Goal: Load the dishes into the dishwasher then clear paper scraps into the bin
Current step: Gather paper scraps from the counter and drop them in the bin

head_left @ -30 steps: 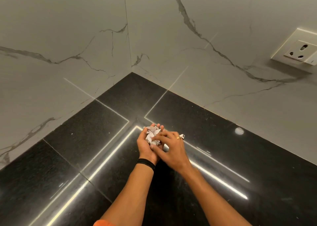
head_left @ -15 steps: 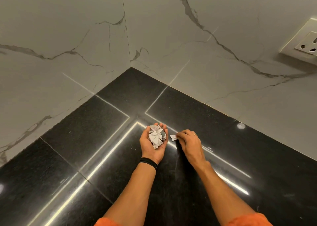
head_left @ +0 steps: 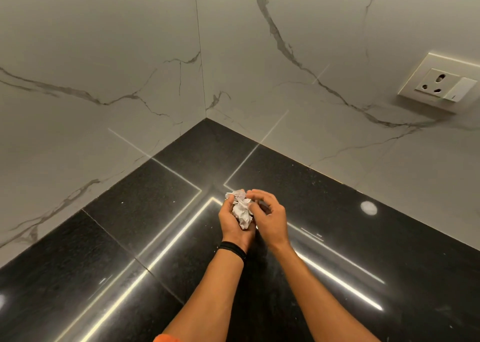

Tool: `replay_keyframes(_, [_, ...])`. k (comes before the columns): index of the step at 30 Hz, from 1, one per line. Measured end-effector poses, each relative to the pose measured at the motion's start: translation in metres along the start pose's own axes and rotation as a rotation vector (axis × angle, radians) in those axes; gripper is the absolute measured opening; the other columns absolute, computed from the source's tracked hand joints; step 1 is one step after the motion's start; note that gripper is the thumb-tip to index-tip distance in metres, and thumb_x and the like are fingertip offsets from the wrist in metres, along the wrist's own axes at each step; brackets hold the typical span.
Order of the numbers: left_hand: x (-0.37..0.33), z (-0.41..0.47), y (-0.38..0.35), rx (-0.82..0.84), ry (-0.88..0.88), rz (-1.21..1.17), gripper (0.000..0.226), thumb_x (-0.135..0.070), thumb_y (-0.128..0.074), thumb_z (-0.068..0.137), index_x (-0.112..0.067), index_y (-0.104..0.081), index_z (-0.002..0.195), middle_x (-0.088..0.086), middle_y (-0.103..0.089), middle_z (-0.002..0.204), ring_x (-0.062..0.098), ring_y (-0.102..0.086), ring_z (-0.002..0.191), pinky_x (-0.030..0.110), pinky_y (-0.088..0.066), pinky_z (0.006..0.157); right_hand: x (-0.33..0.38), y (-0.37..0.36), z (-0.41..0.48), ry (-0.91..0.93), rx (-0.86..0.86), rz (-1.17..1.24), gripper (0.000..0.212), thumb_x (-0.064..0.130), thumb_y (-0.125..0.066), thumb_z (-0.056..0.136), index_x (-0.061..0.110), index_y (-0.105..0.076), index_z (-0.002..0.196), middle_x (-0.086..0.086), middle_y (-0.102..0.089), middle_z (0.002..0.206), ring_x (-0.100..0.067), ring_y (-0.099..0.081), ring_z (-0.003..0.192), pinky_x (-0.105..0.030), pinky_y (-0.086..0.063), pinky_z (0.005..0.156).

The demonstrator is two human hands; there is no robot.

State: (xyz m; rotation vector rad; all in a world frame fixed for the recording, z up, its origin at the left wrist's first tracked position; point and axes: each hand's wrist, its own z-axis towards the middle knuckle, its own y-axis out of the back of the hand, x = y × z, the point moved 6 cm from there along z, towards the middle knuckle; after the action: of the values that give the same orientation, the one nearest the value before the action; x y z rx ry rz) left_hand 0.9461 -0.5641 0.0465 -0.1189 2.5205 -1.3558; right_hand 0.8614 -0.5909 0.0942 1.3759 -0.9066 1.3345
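Our left hand cupping crumpled paper scraps; our right hand — fingers curled, pressing them — above black countertop

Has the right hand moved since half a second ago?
Yes. The right hand has come left, off the black countertop, and now closes over the paper wad cupped in the left hand.

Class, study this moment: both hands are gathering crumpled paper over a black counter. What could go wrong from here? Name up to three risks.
1. The paper scraps sit as a loose wad in the cupped left hand; the wad sticks out above the fingers, so bits may drop on the way to the bin.
2. The right hand is only partly closed beside the wad; if it lifts off, the wad may spring open.
3. No bin is in view, so the carry may be long.
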Motion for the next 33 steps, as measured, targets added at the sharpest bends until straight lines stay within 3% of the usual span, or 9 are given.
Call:
replay_keyframes(4, [0.0,-0.015,0.004,0.034,0.002,-0.021,0.034,-0.032,-0.056,0.095,-0.007,-0.065,0.115,0.013,-0.068,0.105,0.027,-0.066,0.098,0.04,-0.049,0.098,0.001,-0.008,-0.024,-0.21,-0.132,0.36,0.03,-0.004,-0.055,0.094,0.013,-0.079,0.101,-0.006,-0.074,0.116,-0.023,-0.069,0.112,-0.035,-0.058,0.094])
replay_keyframes(8, [0.006,-0.05,0.001,0.103,0.024,-0.027,0.028,-0.029,-0.053,0.096,-0.006,-0.066,0.105,0.013,-0.068,0.099,0.026,-0.068,0.092,0.037,-0.057,0.087,0.007,-0.012,-0.054,-0.28,-0.226,0.536,0.023,0.002,-0.055,0.1,0.003,-0.073,0.113,-0.014,-0.075,0.114,-0.03,-0.071,0.109,-0.043,-0.057,0.097])
replay_keyframes(10, [0.009,-0.068,0.006,0.128,0.046,-0.023,0.027,-0.028,-0.052,0.097,-0.006,-0.066,0.104,0.012,-0.069,0.095,0.024,-0.069,0.087,0.034,-0.06,0.077,0.007,-0.012,-0.071,-0.294,-0.243,0.548,0.022,0.006,-0.056,0.101,0.003,-0.072,0.116,-0.013,-0.075,0.115,-0.029,-0.072,0.109,-0.044,-0.057,0.098])
replay_keyframes(17, [0.023,-0.126,0.048,0.152,0.115,0.008,0.028,-0.024,-0.047,0.099,-0.006,-0.067,0.096,0.01,-0.069,0.09,0.023,-0.069,0.082,0.031,-0.06,0.074,-0.001,-0.007,-0.148,-0.318,-0.315,0.599,0.022,0.008,-0.057,0.102,0.004,-0.071,0.119,-0.012,-0.076,0.113,-0.027,-0.073,0.106,-0.034,-0.06,0.086])
replay_keyframes(24, [0.039,-0.198,0.089,0.142,0.088,0.059,0.039,-0.043,-0.053,0.098,-0.007,-0.068,0.098,0.009,-0.069,0.088,0.021,-0.07,0.078,0.031,-0.061,0.071,0.004,0.007,-0.234,-0.307,-0.335,0.595,0.019,0.007,-0.059,0.101,0.006,-0.073,0.114,-0.011,-0.077,0.11,-0.027,-0.072,0.106,-0.035,-0.059,0.089])
replay_keyframes(28, [0.052,-0.24,0.126,0.125,0.078,0.103,0.05,-0.059,-0.056,0.093,-0.011,-0.069,0.096,0.007,-0.067,0.09,0.021,-0.067,0.083,0.033,-0.056,0.08,-0.004,0.015,-0.289,-0.32,-0.309,0.534,0.02,0.016,-0.067,0.098,0.012,-0.076,0.115,-0.012,-0.074,0.118,-0.028,-0.07,0.113,-0.045,-0.055,0.1])
replay_keyframes(30, [0.063,-0.263,0.15,0.096,0.073,0.142,0.05,-0.06,-0.055,0.093,-0.012,-0.069,0.095,0.006,-0.068,0.088,0.02,-0.067,0.082,0.032,-0.055,0.081,-0.011,0.022,-0.325,-0.328,-0.301,0.525,0.02,0.018,-0.069,0.097,0.015,-0.077,0.115,-0.011,-0.073,0.121,-0.028,-0.07,0.115,-0.048,-0.054,0.103])
replay_keyframes(33, [0.085,-0.308,0.195,0.04,0.085,0.15,0.048,-0.053,-0.051,0.099,-0.013,-0.072,0.083,0.004,-0.069,0.08,0.017,-0.069,0.073,0.028,-0.058,0.071,-0.023,0.033,-0.387,-0.368,-0.314,0.515,0.018,0.013,-0.07,0.096,0.011,-0.075,0.113,-0.011,-0.076,0.111,-0.029,-0.072,0.108,-0.046,-0.056,0.1])
